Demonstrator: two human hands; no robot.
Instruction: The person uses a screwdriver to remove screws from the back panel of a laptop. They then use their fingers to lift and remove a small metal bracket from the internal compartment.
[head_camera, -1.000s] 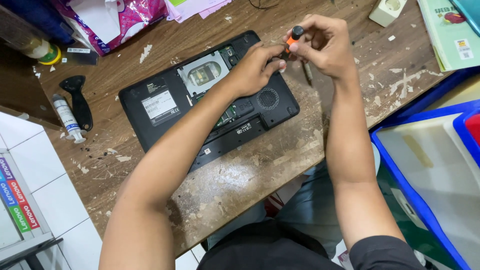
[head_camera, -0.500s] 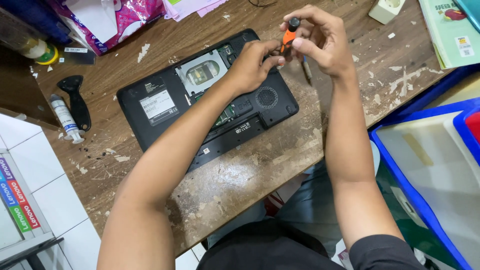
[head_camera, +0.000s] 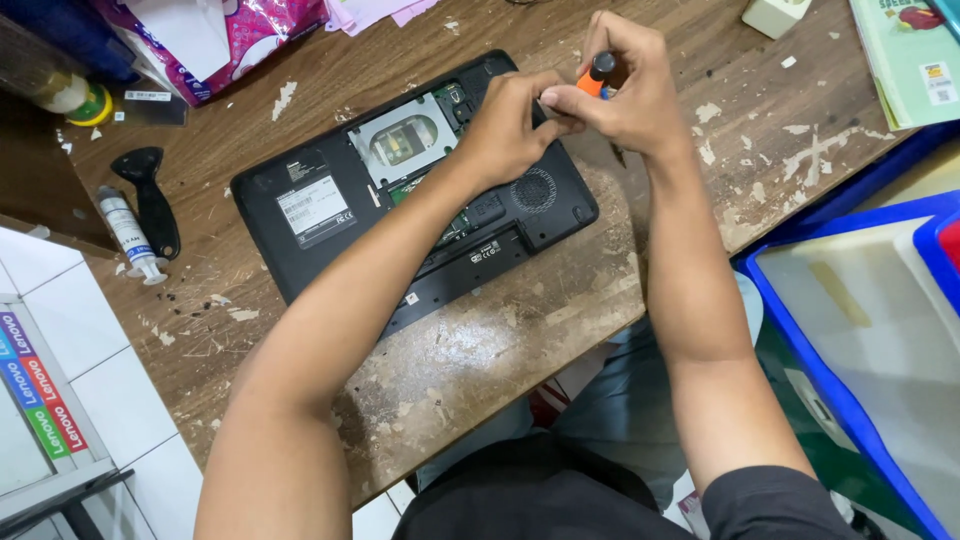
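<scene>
On the worn wooden table (head_camera: 520, 350), an upturned black laptop (head_camera: 330, 210) is shown with its bays uncovered. Above its far right corner, the left hand (head_camera: 510, 130) and right hand (head_camera: 630, 95) are closed together on an orange-and-black screwdriver (head_camera: 597, 76), partly hidden by fingers. A syringe (head_camera: 128, 235) and black scraper (head_camera: 150, 200) lie left; a blue bin (head_camera: 800, 330) stands right.

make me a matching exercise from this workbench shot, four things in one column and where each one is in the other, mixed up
Things:
1. screwdriver
2. laptop
3. syringe
4. blue bin

Places:
A. at the left edge of the table, beside a black scraper
B. off the table's right side
C. held between right hand and left hand
D. underside up, mid-table, panel removed

Pairs: 1-C, 2-D, 3-A, 4-B
</scene>
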